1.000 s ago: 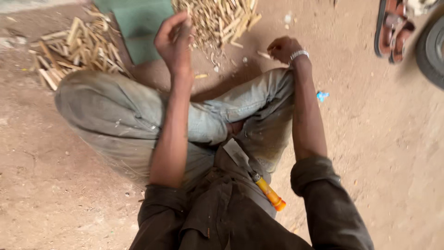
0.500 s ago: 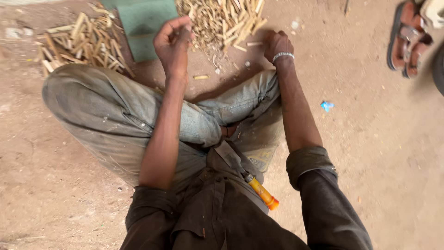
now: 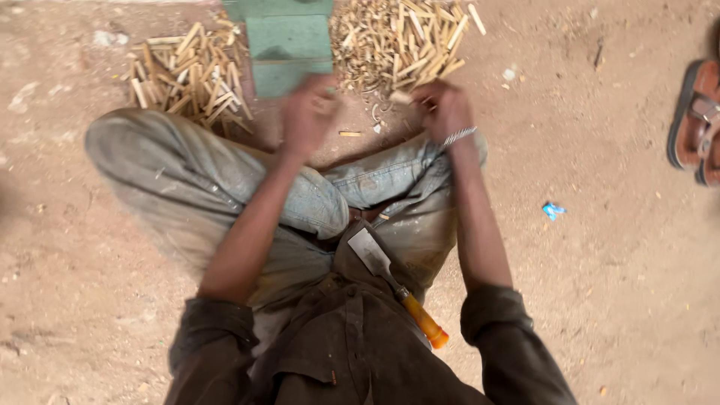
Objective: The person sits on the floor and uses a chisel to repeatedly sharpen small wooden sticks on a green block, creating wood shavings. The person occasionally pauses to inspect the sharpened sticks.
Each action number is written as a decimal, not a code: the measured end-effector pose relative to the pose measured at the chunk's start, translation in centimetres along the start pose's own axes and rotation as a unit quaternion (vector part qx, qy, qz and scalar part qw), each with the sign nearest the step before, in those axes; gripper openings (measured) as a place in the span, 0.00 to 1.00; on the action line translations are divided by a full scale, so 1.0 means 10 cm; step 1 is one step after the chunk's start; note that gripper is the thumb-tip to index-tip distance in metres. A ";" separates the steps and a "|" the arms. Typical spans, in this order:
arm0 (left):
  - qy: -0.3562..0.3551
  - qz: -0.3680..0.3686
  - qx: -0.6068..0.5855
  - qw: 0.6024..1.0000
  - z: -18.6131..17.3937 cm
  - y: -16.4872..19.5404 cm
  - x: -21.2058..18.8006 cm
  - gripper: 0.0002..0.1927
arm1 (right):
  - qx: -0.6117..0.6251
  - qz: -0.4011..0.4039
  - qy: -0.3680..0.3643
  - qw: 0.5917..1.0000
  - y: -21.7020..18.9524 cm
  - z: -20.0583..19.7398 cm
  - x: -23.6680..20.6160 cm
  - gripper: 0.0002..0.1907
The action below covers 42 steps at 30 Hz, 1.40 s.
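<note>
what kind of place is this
Probably an informal outdoor woodworking spot on bare ground: the person sits on the dirt floor between piles of split wood sticks, with a chisel-like blade resting in the lap.

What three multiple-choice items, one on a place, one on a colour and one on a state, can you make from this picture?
1. Where does the chisel lie?
A. on the person's lap
B. on the green block
C. beside the sandal

2. What colour is the chisel's handle?
A. blue
B. orange
C. black

3. What is the right hand doing?
A. resting flat on the ground
B. holding the chisel
C. holding a small wooden stick

Answers:
1 A: the blade rests on the clothes between the knees.
2 B: the handle shows bright orange.
3 C: its fingers close on a pale stick end by the right pile.
</note>
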<state>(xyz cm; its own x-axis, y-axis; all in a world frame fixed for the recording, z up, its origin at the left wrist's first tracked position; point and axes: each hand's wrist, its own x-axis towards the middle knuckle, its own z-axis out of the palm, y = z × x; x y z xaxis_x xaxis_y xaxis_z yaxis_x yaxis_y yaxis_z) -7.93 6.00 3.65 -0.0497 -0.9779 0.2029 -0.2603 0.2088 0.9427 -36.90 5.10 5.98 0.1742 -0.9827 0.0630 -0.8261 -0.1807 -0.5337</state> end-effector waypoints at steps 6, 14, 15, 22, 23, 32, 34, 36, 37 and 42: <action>-0.143 0.148 0.182 0.962 0.12 0.16 -0.10 0.14 | 0.107 -0.062 -0.020 0.992 -0.64 0.28 -0.10 0.08; -0.176 -0.081 0.121 0.974 -0.16 -0.13 0.07 0.13 | 0.423 0.003 0.095 0.901 -0.56 0.39 -0.07 0.06; -0.144 -0.100 0.092 0.980 -0.22 -0.18 0.13 0.10 | 0.429 0.026 0.112 0.896 -0.52 0.36 -0.18 0.05; 0.014 -0.210 0.181 0.961 -0.52 -0.78 1.12 0.03 | 0.001 0.260 -0.014 0.966 -0.71 -0.14 -2.01 0.13; 0.029 -0.181 0.173 0.968 -0.49 -0.85 1.16 0.04 | -0.025 0.205 0.001 0.978 -0.85 -0.21 -2.30 0.11; 0.044 -0.212 0.212 0.953 -0.41 -1.04 1.19 0.07 | 0.005 0.233 -0.102 0.967 -1.81 -0.43 -3.07 0.31; 0.039 -0.200 0.212 0.956 -0.42 -1.03 1.20 0.08 | 0.072 0.242 -0.123 0.960 -1.81 -0.43 -3.06 0.26; 0.050 -0.175 0.202 0.962 -0.41 -1.03 1.19 0.09 | 0.142 0.231 -0.131 0.954 -1.78 -0.51 -3.05 0.25; 0.051 -0.175 0.194 0.964 -0.40 -1.04 1.19 0.08 | 0.182 0.216 -0.117 0.952 -1.77 -0.53 -3.01 0.26; 0.026 -0.226 0.069 0.971 -0.38 -1.05 1.19 0.10 | 0.322 0.359 -0.105 0.870 -1.83 -0.58 -2.53 0.32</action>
<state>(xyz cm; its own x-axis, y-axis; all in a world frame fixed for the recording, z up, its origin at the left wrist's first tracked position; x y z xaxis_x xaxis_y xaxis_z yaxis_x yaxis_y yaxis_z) -2.09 -7.82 -2.84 0.1471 -0.9671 -0.2073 -0.3716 -0.2483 0.8945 -29.31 33.06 19.07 -0.1126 -0.7913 -0.6010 -0.3037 0.6033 -0.7374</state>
